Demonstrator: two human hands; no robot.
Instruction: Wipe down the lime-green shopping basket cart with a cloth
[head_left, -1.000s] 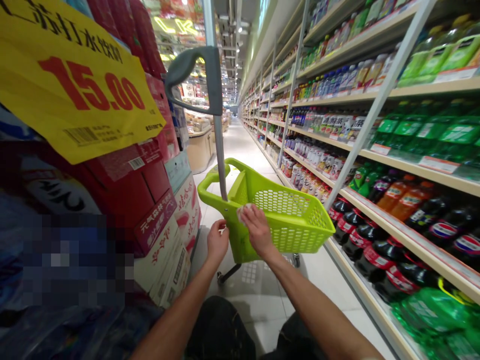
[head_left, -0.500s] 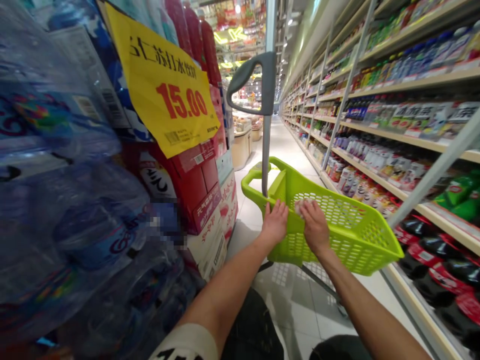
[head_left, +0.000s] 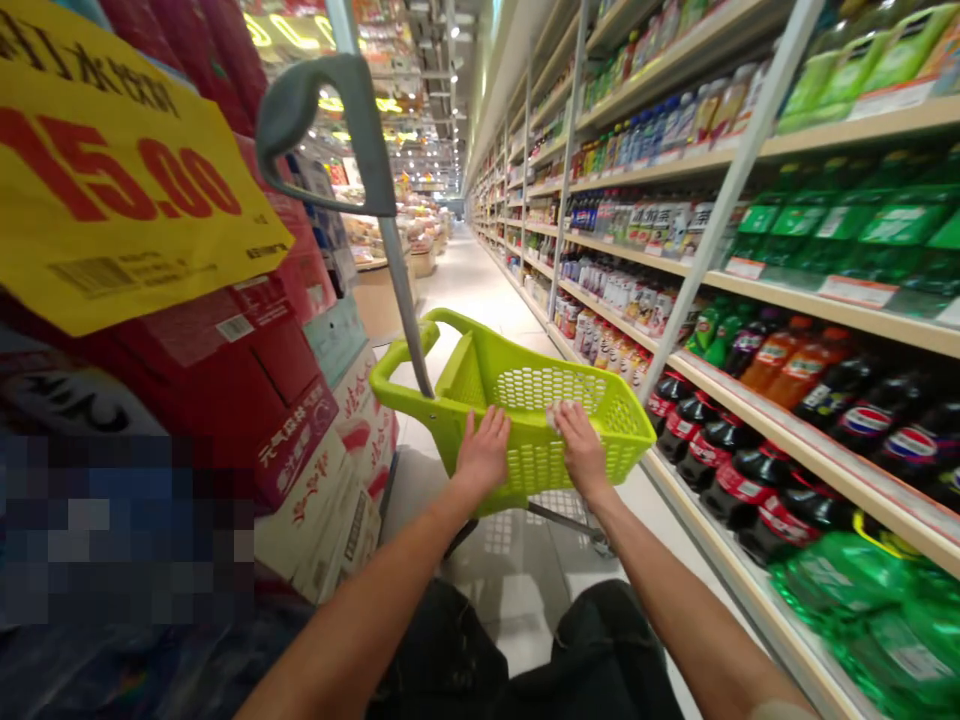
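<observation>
1. The left hand [head_left: 484,455] lies flat, fingers apart, on the near wall of the green basket [head_left: 600,470], fingertips at its rim.
2. Just right of it, the right hand [head_left: 581,452] curls over a white scrap [head_left: 556,413], pressing it on that rim.
3. Farther left, the grey handle [head_left: 315,120] rises.

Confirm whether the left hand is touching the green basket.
Touching. The head view shows the left hand laid flat on the near rim of the green basket, lapping over its edge, with no gap.

Basket [head_left: 531,462] between stacked boxes [head_left: 285,400] left and bottle shelves [head_left: 855,292] right, left hand [head_left: 484,457] and right hand [head_left: 581,452] on its near rim
</observation>
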